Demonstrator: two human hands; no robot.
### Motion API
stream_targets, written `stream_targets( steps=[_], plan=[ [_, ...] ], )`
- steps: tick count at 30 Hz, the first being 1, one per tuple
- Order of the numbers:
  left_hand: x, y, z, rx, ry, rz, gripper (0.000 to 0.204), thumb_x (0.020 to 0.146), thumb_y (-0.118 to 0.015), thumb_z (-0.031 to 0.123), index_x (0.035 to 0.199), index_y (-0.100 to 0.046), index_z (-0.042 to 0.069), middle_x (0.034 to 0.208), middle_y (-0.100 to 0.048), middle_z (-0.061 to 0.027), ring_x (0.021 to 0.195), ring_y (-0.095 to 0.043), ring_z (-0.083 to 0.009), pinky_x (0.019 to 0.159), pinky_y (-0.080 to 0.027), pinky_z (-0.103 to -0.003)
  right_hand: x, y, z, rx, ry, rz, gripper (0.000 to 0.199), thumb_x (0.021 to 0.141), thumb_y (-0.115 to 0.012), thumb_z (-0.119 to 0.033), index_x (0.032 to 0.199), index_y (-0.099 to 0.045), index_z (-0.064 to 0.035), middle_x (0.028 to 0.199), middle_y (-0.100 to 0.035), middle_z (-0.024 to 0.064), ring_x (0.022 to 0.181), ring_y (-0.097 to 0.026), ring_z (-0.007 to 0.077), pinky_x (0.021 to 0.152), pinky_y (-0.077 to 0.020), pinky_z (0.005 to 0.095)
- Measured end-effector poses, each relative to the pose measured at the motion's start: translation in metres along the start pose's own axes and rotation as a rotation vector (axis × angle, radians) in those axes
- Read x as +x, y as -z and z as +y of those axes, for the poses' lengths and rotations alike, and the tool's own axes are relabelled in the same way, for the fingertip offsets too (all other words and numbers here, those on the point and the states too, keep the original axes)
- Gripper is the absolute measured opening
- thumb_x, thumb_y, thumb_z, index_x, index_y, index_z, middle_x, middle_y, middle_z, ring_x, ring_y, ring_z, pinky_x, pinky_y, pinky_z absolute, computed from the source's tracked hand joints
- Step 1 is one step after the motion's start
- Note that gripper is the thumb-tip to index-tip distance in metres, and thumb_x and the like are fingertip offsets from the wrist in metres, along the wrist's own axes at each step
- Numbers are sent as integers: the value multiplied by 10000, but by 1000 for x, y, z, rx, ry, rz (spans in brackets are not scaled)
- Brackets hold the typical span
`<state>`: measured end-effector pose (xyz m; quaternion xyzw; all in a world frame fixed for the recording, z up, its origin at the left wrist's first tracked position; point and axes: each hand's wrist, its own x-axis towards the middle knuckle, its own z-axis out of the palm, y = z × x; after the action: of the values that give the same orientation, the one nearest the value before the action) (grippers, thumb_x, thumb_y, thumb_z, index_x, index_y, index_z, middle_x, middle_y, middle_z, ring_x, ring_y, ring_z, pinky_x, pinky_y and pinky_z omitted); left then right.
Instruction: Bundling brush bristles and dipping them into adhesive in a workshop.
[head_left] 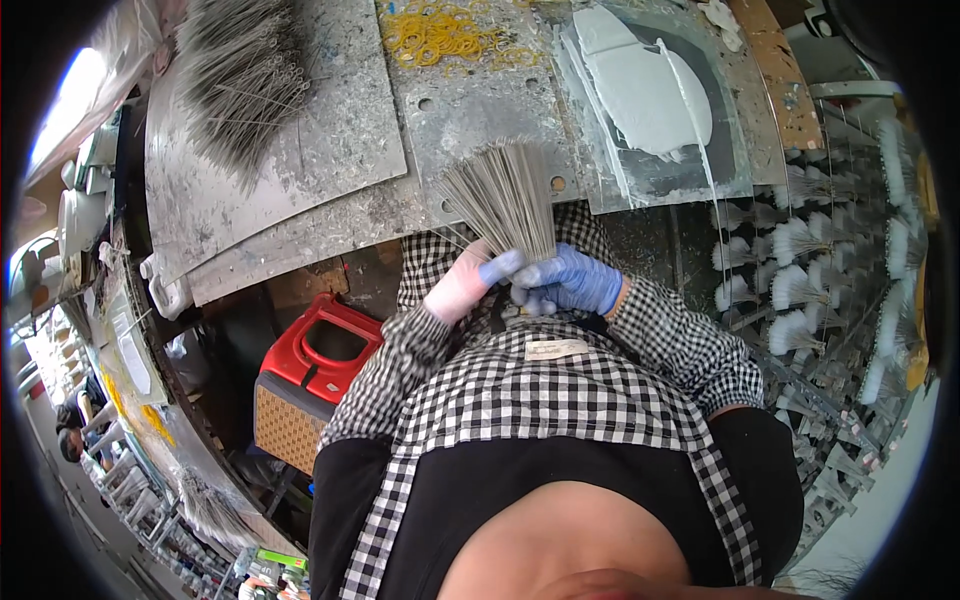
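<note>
A fanned bundle of thin grey wires [512, 195] stands up between my two hands at the table's front edge, its spread ends pointing away from me. My left hand [468, 282], in a pale pinkish glove with blue finger covers, closes on the bundle's narrow end from the left. From the right, my blue-gloved right hand [570, 280] wraps the same end with its fingers curled. A few wires stick out leftward by my left hand. Whatever lies between the fingertips is hidden.
Farther left lies a big heap of loose wires [240, 80]. Yellow rubber bands [440, 35] are scattered at the back, and white paste [640, 90] covers a board at the right. White-tipped bundles [800, 285] hang on racks to my right. A red-topped box [320, 350] sits at left.
</note>
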<state>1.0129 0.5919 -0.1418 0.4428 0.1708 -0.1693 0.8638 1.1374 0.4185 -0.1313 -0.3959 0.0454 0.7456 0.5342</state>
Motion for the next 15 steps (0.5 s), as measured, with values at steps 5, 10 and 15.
stream_targets(
  steps=[5,10,15],
  plan=[
    [38,-3,-17,-4,-124,43,628,894,-726,434,1302,-548,-8,1176,-661,-152,1054,-658,-238,935,-545,-354,-2,-5,-3,8,70,-10,467,835,-777,-164,1212,-579,27,1001,-696,169,885,-738,236,579,-570,195],
    [3,-11,6,588,-338,30,757,772,-841,319,1369,-502,0,1292,-623,-139,1190,-606,-256,984,-515,-392,-23,-36,-22,-572,61,71,464,865,-757,-223,1224,-578,9,1025,-682,181,789,-719,160,529,-558,200],
    [-7,-8,-21,214,-110,176,641,929,-659,512,1291,-560,-8,1010,-670,-98,894,-634,-204,811,-530,-343,5,-10,12,-75,55,102,307,879,-741,-155,1109,-643,24,771,-705,109,525,-632,129,461,-521,241]
  ],
)
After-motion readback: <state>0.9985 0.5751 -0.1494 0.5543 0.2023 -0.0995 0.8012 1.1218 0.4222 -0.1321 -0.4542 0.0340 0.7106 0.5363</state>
